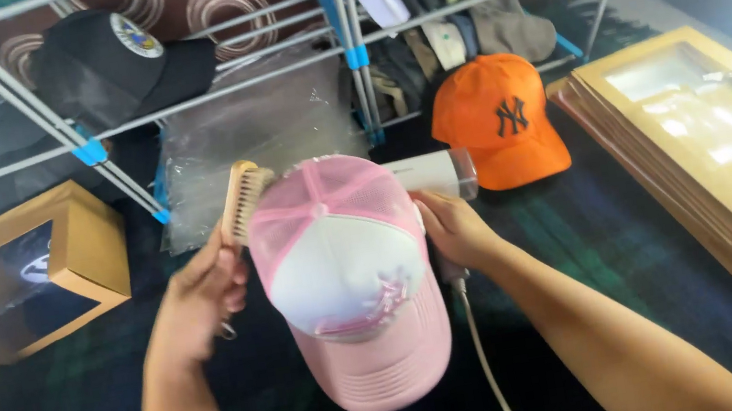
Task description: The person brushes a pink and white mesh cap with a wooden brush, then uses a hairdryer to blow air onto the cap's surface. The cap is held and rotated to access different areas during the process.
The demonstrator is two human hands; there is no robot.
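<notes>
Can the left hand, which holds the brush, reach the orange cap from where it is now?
Probably not directly. The left hand grips the brush left of the pink cap; the orange cap lies beyond, to the right. The pink cap and right hand stand between them.

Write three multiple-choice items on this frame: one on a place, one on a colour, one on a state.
1. Where does the orange cap lie?
A. on the shelf rack
B. on the dark cloth by the flat cardboard boxes
C. inside the windowed box

2. What colours is the cap over the white handheld appliance?
A. pink and white
B. black
C. green

3. What does the left hand hold?
A. nothing
B. a cord
C. a wooden brush

Key: 1 B, it lies below the rack beside the stack. 2 A, the pink and white cap shows pink mesh and brim. 3 C, fingers wrap its handle.
</notes>
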